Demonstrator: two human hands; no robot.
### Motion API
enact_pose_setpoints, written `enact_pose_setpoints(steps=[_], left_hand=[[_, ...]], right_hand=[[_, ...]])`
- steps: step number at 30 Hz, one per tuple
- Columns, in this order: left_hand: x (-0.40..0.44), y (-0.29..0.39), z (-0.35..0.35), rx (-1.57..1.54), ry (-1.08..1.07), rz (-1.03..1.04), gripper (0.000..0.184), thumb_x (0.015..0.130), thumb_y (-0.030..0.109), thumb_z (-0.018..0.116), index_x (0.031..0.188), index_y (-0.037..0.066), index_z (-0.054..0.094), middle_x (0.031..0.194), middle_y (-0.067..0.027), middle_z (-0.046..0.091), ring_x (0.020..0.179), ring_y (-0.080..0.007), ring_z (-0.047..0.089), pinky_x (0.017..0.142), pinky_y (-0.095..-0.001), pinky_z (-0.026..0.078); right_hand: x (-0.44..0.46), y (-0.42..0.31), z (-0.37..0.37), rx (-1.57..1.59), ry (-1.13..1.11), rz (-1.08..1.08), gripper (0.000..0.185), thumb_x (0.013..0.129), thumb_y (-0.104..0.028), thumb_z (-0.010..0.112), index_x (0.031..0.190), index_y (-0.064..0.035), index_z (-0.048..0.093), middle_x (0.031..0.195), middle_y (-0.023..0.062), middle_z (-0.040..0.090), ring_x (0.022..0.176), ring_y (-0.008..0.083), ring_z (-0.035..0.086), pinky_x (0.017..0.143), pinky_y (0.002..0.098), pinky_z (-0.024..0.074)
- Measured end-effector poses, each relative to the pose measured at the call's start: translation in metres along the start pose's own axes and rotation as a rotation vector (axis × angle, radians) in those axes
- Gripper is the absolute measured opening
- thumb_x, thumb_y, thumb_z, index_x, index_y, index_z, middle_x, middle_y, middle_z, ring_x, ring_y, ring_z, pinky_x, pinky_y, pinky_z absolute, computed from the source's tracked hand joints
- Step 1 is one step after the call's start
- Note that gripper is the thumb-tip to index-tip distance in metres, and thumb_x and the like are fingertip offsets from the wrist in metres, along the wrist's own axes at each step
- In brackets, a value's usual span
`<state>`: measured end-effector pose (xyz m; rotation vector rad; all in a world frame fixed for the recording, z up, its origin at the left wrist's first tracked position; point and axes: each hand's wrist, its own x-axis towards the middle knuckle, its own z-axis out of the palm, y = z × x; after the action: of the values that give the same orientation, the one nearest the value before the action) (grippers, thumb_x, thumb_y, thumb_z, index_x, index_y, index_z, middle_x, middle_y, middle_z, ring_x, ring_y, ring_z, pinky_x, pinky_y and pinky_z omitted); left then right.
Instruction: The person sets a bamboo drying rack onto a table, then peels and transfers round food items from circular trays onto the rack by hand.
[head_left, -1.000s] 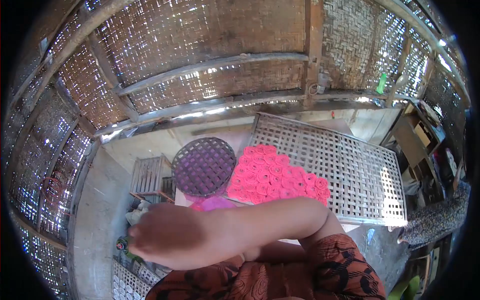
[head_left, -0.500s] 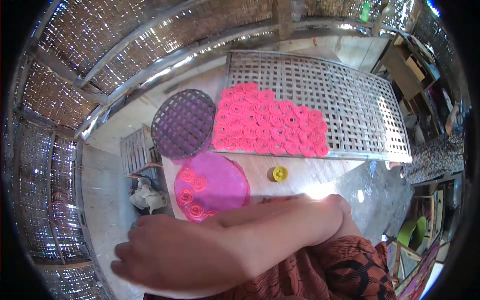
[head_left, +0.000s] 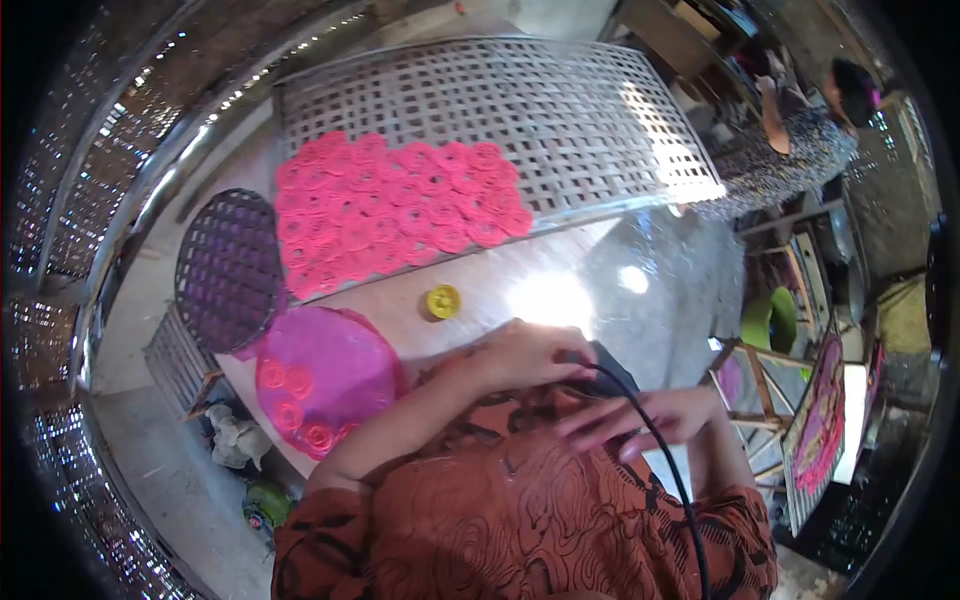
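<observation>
Close in front of my body, my left hand (head_left: pixel 540 355) has its fingers closed at the upper end of a black cable (head_left: pixel 655 435). A dark object (head_left: pixel 610 368) shows just beyond those fingertips; its kind is unclear. My right hand (head_left: pixel 650 415) is lower and to the right, somewhat blurred, its fingers stretched out and apart, and the cable runs across it. Left of my left forearm, a round pink board (head_left: pixel 345 365) carries several pink coiled rosettes (head_left: pixel 288 415). A yellow ring-shaped piece (head_left: pixel 443 301) sits on the table (head_left: pixel 480 275).
A large woven bamboo rack (head_left: pixel 560 120), partly covered with pink rosettes (head_left: pixel 400 205), spans the table's far side. A round dark basket (head_left: pixel 230 270) stands at the left. Another person (head_left: pixel 780 150) is at the back right. Wooden frames (head_left: pixel 760 385) and a green container (head_left: pixel 770 320) stand to the right.
My view has turned, so the table and rack lie further left and the other person shows more fully. My arms were crossed; now both hands are in front of me at the black cable.
</observation>
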<state>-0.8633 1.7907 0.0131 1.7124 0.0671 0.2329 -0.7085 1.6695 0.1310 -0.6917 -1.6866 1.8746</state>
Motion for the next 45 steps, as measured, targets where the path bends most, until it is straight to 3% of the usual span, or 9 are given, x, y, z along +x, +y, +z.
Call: enact_pose_setpoints(steps=[3,5,15,24,31,36,39,43,45], left_hand=[[-0.005,0.001,0.0,0.004,-0.011,0.05,0.009,0.077,0.006,0.068,0.085,0.006,0.064,0.08,-0.0044,0.062,0.075,-0.0173,0.058,0.066,-0.0284,0.046],[-0.009,0.01,-0.003,0.01,-0.048,0.043,0.01,0.076,0.004,0.068,0.085,0.006,0.063,0.081,-0.0042,0.062,0.077,-0.0179,0.058,0.068,-0.0289,0.046],[-0.026,0.03,-0.006,0.083,-0.128,0.028,0.019,0.07,-0.002,0.066,0.086,0.006,0.065,0.09,-0.0041,0.065,0.087,-0.0213,0.061,0.08,-0.031,0.046],[0.005,0.041,0.01,0.116,-0.167,0.032,0.022,0.071,-0.004,0.066,0.09,0.006,0.066,0.086,-0.0054,0.064,0.084,-0.0201,0.062,0.071,-0.0295,0.05],[0.017,0.057,0.016,0.194,-0.256,0.094,0.022,0.071,-0.002,0.068,0.091,0.006,0.066,0.087,-0.007,0.064,0.082,-0.0217,0.062,0.069,-0.0294,0.05],[0.019,0.071,0.016,0.694,-0.482,0.28,0.017,0.076,0.008,0.06,0.092,0.005,0.058,0.09,-0.0068,0.06,0.081,-0.0234,0.063,0.067,-0.0314,0.051],[0.026,0.084,0.019,0.985,-0.702,0.196,0.015,0.077,0.009,0.055,0.092,0.004,0.056,0.09,-0.0069,0.059,0.08,-0.0234,0.063,0.067,-0.0318,0.052],[0.032,0.079,0.019,0.992,-0.753,0.206,0.018,0.077,0.007,0.055,0.095,0.005,0.057,0.092,-0.0068,0.059,0.082,-0.0228,0.063,0.067,-0.0304,0.052],[0.034,0.067,0.017,0.519,-0.53,0.241,0.023,0.078,0.008,0.055,0.1,0.006,0.059,0.096,-0.0066,0.06,0.085,-0.0228,0.064,0.069,-0.0293,0.052]], right_hand=[[-0.068,0.024,-0.014,0.072,0.23,0.194,0.025,0.091,-0.014,0.055,0.112,-0.0023,0.062,0.115,0.0115,0.06,0.111,0.0262,0.054,0.092,0.0354,0.0421],[-0.07,0.033,-0.013,-0.19,0.642,0.429,0.014,0.087,-0.009,0.061,0.098,-0.004,0.067,0.092,0.0076,0.066,0.093,0.0191,0.06,0.081,0.0303,0.0464],[-0.061,0.044,-0.003,-0.381,0.584,0.728,0.014,0.079,-0.008,0.067,0.089,-0.0031,0.06,0.079,0.0056,0.06,0.072,0.0167,0.057,0.067,0.0287,0.0469],[-0.055,0.054,0.0,-0.394,1.009,0.384,0.006,0.081,-0.002,0.057,0.086,-0.0006,0.058,0.075,0.0123,0.06,0.07,0.0246,0.061,0.063,0.0325,0.0465],[-0.056,0.033,0.003,-0.592,1.075,0.356,0.008,0.08,-0.002,0.06,0.087,-0.0005,0.058,0.078,0.0143,0.06,0.072,0.0274,0.061,0.064,0.0349,0.0476],[-0.052,0.011,0.009,-0.729,1.088,0.31,0.01,0.077,-0.004,0.061,0.085,-0.001,0.058,0.08,0.014,0.06,0.077,0.0314,0.061,0.067,0.0382,0.0491],[-0.049,-0.005,0.01,-0.678,1.099,0.325,0.009,0.076,-0.005,0.061,0.084,-0.0009,0.058,0.08,0.0139,0.06,0.079,0.0324,0.061,0.069,0.0383,0.0498],[-0.05,-0.001,0.001,-0.7,1.052,0.37,0.009,0.077,-0.005,0.061,0.084,-0.0006,0.058,0.081,0.0143,0.061,0.08,0.032,0.061,0.07,0.0384,0.0498],[-0.051,0.007,-0.003,-0.677,1.067,0.328,0.009,0.077,-0.007,0.06,0.084,-0.0006,0.058,0.082,0.0146,0.061,0.08,0.0325,0.061,0.07,0.0388,0.0496]])
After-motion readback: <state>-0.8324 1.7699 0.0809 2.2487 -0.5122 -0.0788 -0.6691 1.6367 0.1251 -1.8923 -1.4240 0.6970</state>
